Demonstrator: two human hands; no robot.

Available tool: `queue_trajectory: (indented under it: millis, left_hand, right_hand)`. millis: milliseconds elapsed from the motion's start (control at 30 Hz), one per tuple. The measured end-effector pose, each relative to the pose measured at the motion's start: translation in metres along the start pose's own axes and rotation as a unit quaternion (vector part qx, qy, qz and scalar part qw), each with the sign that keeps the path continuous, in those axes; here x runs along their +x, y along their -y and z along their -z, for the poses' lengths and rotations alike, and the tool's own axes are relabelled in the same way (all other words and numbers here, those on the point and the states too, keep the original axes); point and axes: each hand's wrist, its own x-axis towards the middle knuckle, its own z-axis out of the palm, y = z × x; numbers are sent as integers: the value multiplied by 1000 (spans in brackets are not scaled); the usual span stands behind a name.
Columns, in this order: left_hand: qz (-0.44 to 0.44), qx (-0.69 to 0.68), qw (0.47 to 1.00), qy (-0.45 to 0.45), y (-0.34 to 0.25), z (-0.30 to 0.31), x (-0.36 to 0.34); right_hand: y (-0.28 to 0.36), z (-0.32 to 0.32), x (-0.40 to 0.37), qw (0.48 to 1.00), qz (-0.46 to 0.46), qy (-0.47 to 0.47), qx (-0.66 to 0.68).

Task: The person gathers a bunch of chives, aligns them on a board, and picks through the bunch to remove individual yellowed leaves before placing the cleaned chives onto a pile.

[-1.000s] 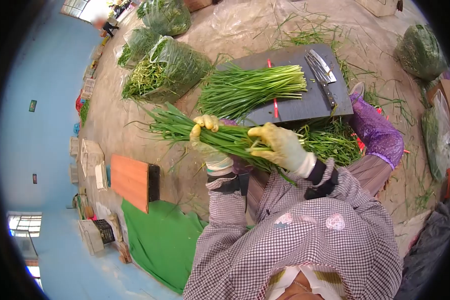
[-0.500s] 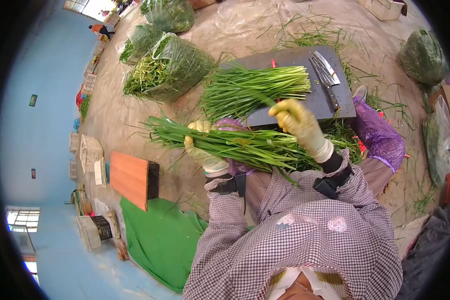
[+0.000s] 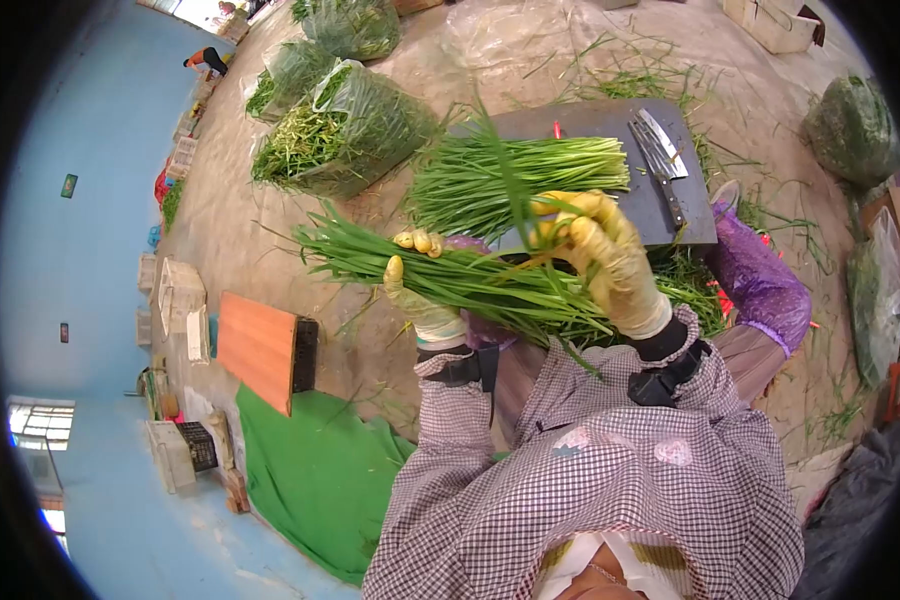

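Note:
My left hand (image 3: pixel 422 300), in a yellowish glove, is wrapped round a bunch of long green garlic chives (image 3: pixel 490 288) lying across my lap. My right hand (image 3: pixel 615 265), gloved too, is curled over the pale-stem end of that bunch. Its fingers pinch some chive leaves, and one long blade (image 3: pixel 513 185) sticks up beside them, blurred. Beyond both hands, a neat pile of chives (image 3: pixel 530 178) rests on a dark board (image 3: pixel 625 215). A knife (image 3: pixel 660 165) with a dark handle lies on the board's right side.
Plastic bags of greens (image 3: pixel 380 130) stand at the upper left, and another bag (image 3: pixel 850 130) at the far right. An orange-brown panel (image 3: pixel 257 348) and a green cloth (image 3: pixel 315 480) are on the left. Loose leaves litter the floor. A person (image 3: pixel 208 60) bends in the distance.
My right hand has lowered slightly and turned, with a long leaf now upright beside its fingers. My left hand keeps its hold on the bunch. The view has shifted a little.

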Motion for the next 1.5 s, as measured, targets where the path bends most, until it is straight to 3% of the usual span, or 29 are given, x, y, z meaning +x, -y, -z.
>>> queue_trajectory:
  millis: [167,267,433,567,700,800,933,1067,1100,1133,1167,1200,1267,1300,1333,1400,1467,1500]
  left_hand:
    - [-6,-1,1000,4,0,5,-3]
    - [-31,-22,999,-36,0,3,-2]
    - [-51,-74,995,33,-22,33,1]
    - [-101,-97,990,-10,-30,37,-4]
    - [-99,-109,989,-11,-32,40,-4]
    - [-112,-102,988,-34,-38,48,-5]
    - [-92,-106,990,15,-53,71,-7]
    - [-134,-119,983,32,-59,73,-14]
    - [-142,-115,982,40,-61,72,-14]
    - [-148,-110,982,49,-64,71,-15]
    - [-147,-118,981,50,-64,69,-13]
    - [-136,-119,982,61,-64,65,-10]
    - [-111,-122,983,82,-62,52,-4]
    - [-102,-118,985,79,-58,43,-2]
    - [-83,-129,984,85,-51,34,1]
    - [-44,-150,983,100,-36,17,6]
    - [-13,-152,984,87,-24,10,9]
    - [-1,-157,984,86,-18,7,10]
  right_hand:
    - [10,17,2,985,-33,-70,-153]
    - [51,15,7,997,72,24,-8]
    - [84,57,-6,994,75,5,77]
    - [101,72,-32,991,118,-32,51]
    - [106,76,-44,988,120,-96,0]
    - [123,87,-58,983,160,-88,-24]
    - [150,113,-78,967,208,-114,-90]
    - [174,161,-111,920,241,-229,-206]
    - [169,160,-113,915,211,-153,-307]
    - [164,161,-114,888,62,-201,-409]
    - [154,166,-117,829,-90,-240,-496]
    - [133,167,-120,721,-172,-151,-654]
    - [96,171,-121,472,-218,71,-851]
    - [83,139,-106,446,-193,53,-872]
    - [67,135,-96,484,-94,70,-867]
    - [36,74,-58,613,39,62,-787]
    - [1,38,-28,617,163,107,-762]
    - [-15,33,-18,607,173,166,-757]
